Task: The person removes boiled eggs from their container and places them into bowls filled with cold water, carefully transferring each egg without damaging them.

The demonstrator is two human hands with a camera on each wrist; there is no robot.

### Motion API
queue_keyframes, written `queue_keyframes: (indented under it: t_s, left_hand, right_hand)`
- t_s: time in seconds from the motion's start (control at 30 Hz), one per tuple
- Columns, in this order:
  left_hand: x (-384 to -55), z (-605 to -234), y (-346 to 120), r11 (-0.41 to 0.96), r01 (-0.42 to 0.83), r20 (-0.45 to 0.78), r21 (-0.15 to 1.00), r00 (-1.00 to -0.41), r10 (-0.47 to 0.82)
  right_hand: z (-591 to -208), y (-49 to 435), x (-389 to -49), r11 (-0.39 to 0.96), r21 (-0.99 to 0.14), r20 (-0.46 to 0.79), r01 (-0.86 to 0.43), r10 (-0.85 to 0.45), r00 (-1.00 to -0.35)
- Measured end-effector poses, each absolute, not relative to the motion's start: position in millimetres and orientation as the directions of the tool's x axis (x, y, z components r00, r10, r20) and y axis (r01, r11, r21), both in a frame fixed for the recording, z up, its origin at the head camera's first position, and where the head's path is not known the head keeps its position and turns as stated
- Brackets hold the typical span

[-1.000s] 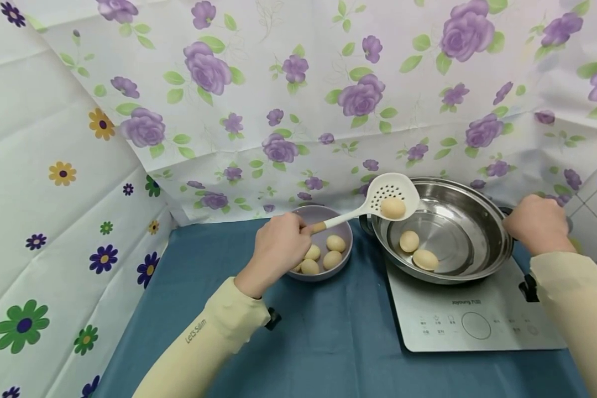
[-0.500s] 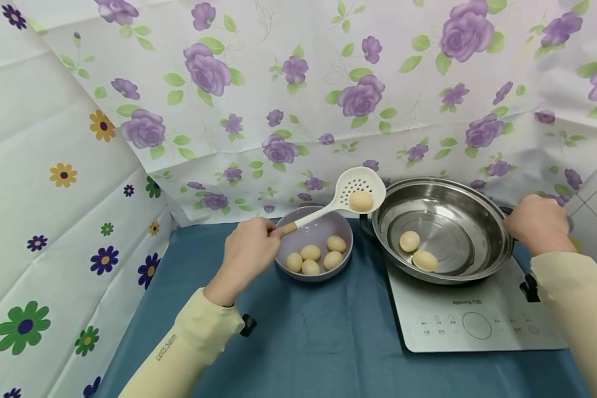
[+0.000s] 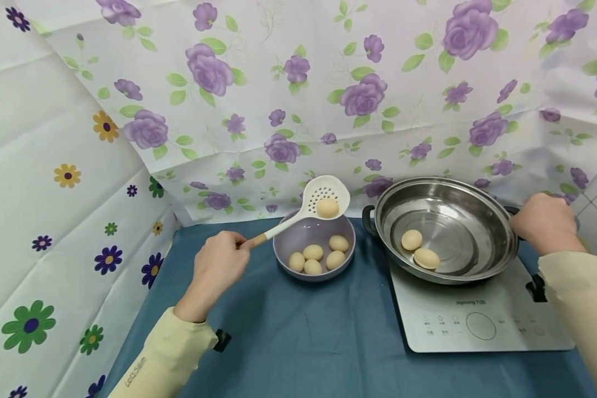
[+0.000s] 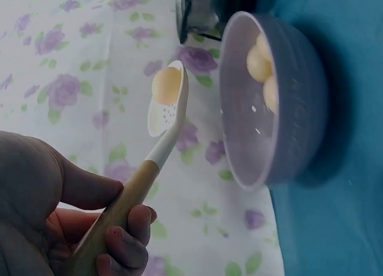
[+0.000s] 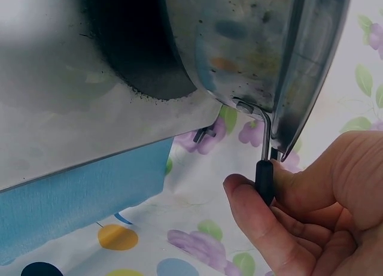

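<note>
My left hand (image 3: 220,264) grips the wooden handle of a white slotted spoon (image 3: 323,188). One light-brown egg (image 3: 327,208) lies in the spoon's perforated bowl, held above the back of a round lilac bowl (image 3: 305,235). Several eggs (image 4: 261,65) sit inside that bowl. On the right, my right hand (image 3: 546,222) holds the black side handle (image 5: 264,181) of a steel pan (image 3: 453,221), thumb and fingers closed round it. Two eggs (image 3: 427,258) rest at the left of the pan's floor.
Under the pan is a flat silver induction cooker (image 3: 482,323) with a touch panel. A blue cloth (image 3: 298,342) covers the table. Floral sheeting (image 3: 278,110) hangs close behind the bowl and pan, and more flowered sheeting lines the left side.
My left hand has drawn the slotted spoon and its egg leftward, from the pan's left rim to above the lilac bowl. My right hand stays at the pan handle.
</note>
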State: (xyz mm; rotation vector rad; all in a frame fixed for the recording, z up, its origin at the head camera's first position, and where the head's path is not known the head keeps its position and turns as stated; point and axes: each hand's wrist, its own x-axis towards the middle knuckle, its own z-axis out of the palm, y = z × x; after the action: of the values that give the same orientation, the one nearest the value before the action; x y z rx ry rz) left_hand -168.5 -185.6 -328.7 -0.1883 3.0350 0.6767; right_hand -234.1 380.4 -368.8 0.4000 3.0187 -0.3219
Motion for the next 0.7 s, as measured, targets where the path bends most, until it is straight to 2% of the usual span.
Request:
queue_keyframes:
  t_s: [0.37,0.6,0.7]
  left_hand:
    - [-160.2,-346.6,-219.4,0.916,-0.132,-0.028,0.378,-0.991,-0.131]
    - [-158.6,-359.8,-228.7,0.923,-0.125,0.0,0.363,-0.991,-0.134]
    - [-158.5,-365.7,-229.4,0.927,-0.126,0.002,0.354,-0.991,-0.135]
  right_hand:
    - [-367.2,377.8,-233.0,0.941,-0.186,-0.107,0.282,0.266,-0.958]
    - [-367.9,366.6,-233.7,0.918,-0.131,-0.12,0.374,0.36,-0.925]
    - [-368.6,365.8,-233.4,0.92,-0.124,-0.113,0.371,0.359,-0.927]
